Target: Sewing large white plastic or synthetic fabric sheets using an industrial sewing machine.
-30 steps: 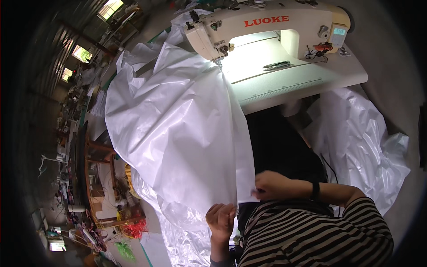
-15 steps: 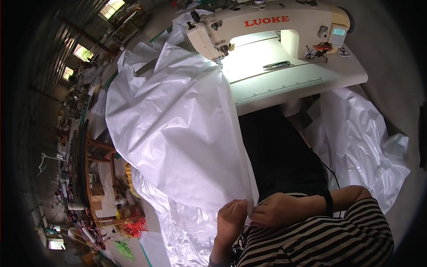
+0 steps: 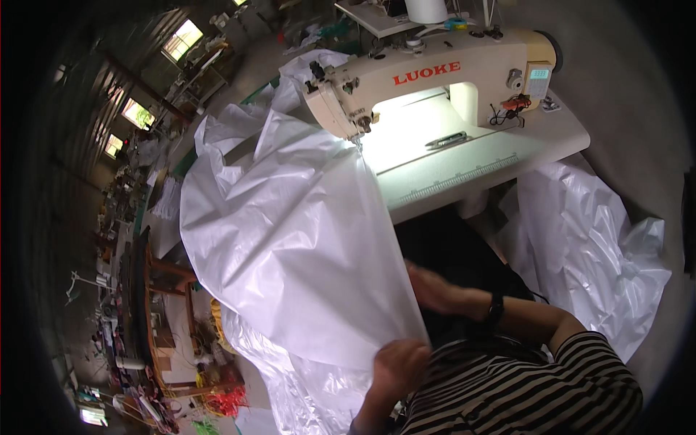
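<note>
My left hand (image 3: 397, 368) pinches the white sheet's (image 3: 290, 246) lower corner, my blurred right hand (image 3: 433, 290) grips its edge, below the cream sewing machine (image 3: 428, 80) with red lettering.

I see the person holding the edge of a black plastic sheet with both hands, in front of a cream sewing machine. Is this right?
Not quite: the sheet is white, not black. The head view shows the left hand gripping the lower corner of the white plastic sheet and the right hand on its edge, in front of the cream sewing machine.
</note>
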A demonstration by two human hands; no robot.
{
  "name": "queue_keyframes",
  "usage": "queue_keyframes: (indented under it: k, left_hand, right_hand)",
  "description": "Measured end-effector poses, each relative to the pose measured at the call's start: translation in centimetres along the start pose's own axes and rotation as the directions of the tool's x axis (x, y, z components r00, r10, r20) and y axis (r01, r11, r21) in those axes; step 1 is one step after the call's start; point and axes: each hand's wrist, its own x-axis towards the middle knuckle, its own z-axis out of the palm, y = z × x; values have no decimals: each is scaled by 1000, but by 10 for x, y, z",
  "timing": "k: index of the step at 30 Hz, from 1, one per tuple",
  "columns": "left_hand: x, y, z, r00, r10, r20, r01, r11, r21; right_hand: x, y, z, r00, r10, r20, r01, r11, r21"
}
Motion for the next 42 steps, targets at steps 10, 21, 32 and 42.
queue_keyframes:
  k: [10,21,32,42]
  left_hand:
    - [22,-19,-6,945,107,310,-41,976,-212]
    - [53,-44,-14,972,-24,235,28,999,-16]
    - [97,-96,1,989,-130,65,110,962,250]
    - [104,-99,58,938,-342,-62,347,927,139]
  right_hand:
    - [123,-87,-21,797,-563,220,-23,-392,-920]
    - [158,-91,-21,920,-380,100,-193,-657,-729]
    - [172,-97,-15,912,-400,90,-221,-664,-714]
    - [130,-87,-18,884,-462,69,-150,-420,-895]
